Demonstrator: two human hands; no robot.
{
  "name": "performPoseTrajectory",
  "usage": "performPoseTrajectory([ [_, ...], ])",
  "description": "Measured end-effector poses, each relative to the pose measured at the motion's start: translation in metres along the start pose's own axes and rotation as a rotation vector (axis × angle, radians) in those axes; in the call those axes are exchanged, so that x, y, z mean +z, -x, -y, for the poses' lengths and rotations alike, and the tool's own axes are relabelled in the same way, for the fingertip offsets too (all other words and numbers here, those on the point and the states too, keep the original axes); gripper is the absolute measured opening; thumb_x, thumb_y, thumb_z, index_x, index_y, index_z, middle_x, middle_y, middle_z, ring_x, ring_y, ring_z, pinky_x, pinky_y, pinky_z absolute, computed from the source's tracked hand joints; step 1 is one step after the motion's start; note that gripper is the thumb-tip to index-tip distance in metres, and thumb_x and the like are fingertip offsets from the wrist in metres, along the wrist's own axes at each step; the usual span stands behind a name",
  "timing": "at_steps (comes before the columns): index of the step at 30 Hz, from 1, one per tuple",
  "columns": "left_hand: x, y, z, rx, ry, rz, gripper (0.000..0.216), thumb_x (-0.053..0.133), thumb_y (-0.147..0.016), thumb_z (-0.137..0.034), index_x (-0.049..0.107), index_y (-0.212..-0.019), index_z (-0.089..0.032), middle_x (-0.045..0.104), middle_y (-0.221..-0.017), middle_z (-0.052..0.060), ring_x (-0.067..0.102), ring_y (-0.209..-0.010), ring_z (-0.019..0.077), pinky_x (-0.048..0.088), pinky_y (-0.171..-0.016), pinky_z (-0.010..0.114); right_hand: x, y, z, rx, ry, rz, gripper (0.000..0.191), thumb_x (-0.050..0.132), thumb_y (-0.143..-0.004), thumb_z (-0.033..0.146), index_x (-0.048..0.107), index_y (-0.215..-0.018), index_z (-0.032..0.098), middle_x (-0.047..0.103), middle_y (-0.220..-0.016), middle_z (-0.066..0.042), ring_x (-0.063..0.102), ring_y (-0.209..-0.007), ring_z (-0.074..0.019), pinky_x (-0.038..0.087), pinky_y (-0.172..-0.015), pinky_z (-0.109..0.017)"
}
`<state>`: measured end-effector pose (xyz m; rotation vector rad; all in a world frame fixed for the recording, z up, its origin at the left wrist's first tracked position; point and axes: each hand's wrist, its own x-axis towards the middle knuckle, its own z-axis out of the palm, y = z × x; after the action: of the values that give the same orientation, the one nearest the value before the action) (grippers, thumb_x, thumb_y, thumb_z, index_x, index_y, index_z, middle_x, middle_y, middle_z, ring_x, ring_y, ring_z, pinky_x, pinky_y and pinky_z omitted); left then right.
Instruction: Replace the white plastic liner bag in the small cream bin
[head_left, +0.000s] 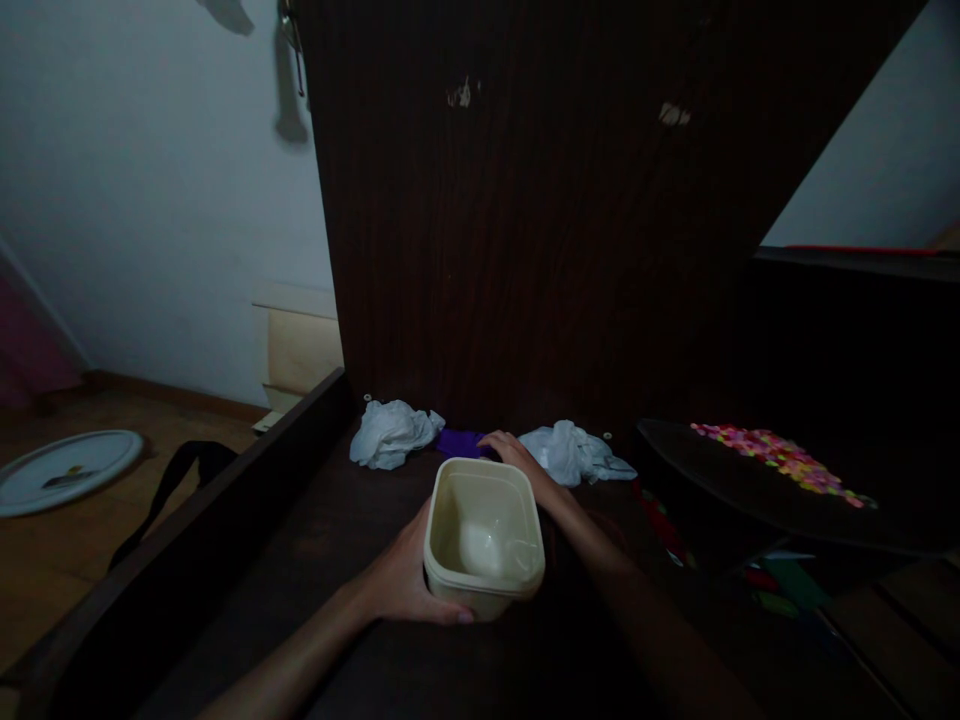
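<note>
A cream plastic tub [486, 530] with a rounded square rim is in my left hand [409, 575], which grips its left side with the thumb across the front. The tub is tilted so that its inside faces me, and nothing shows in it. Beyond its rim, my right hand [511, 450] stretches its fingers over the right end of a purple item [459, 443], whose kind I cannot make out. Part of that hand is hidden behind the tub. Crumpled white plastic bags lie to both sides of the purple item, one on the left [394, 434] and one on the right [576, 453].
A tall dark wooden panel [540, 250] rises behind the dark surface [330, 560], with a raised edge [225, 500] along the left. On the right, a dark curved board [705, 480] bears many small colourful pieces [784, 462]. A white round lid-like object [71, 470] lies at far left.
</note>
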<state>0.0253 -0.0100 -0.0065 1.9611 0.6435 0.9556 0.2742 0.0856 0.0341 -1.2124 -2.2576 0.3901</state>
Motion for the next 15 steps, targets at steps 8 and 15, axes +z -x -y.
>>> performPoseTrajectory([
  [8,-0.001,0.0,0.005,0.002,-0.014,0.033,0.136,0.087,-0.056,-0.064,0.014,-0.16,-0.014,0.054,-0.141,0.021,0.044,-0.138,0.0415,0.029,-0.12,0.057,0.035,-0.032,-0.014,0.165,0.067,-0.023,0.027,0.06,-0.096,0.03,0.065,-0.117,0.013,0.064,-0.127,-0.015,0.054,-0.12,-0.0296,0.041,-0.105,-0.044],
  [15,-0.002,-0.001,0.006,0.006,-0.017,0.04,0.135,0.088,-0.056,-0.063,0.016,-0.159,-0.013,0.057,-0.136,0.02,0.048,-0.135,0.0412,0.03,-0.12,0.058,0.055,-0.049,-0.024,0.341,0.113,-0.097,0.029,0.063,-0.097,0.034,0.063,-0.12,0.017,0.062,-0.127,-0.01,0.061,-0.114,-0.0251,0.05,-0.099,-0.049],
])
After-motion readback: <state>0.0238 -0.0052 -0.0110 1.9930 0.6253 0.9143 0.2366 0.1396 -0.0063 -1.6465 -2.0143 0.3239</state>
